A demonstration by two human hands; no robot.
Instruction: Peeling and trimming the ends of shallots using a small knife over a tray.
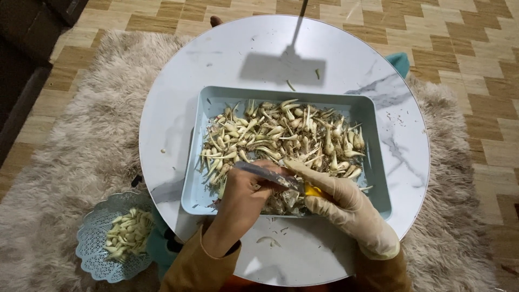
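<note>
1. The round white surface (pixel 227 59) fills mid-frame over a shaggy rug (pixel 81 151).
2. The pale blue tray (pixel 378 178) sits at centre, heaped with small white bulbs (pixel 281 135).
3. Your gloved right hand (pixel 340 203), lower centre, has its fingers clamped on a yellow-handled knife (pixel 270 176), long axis running left and slightly up.
4. Your bare left hand (pixel 243 200) is nearer the blade; its fingers are curled under the blade, whether on a bulb you cannot tell.
5. A scalloped dish (pixel 89 243), lower left, holds trimmed pieces (pixel 127 232).
</note>
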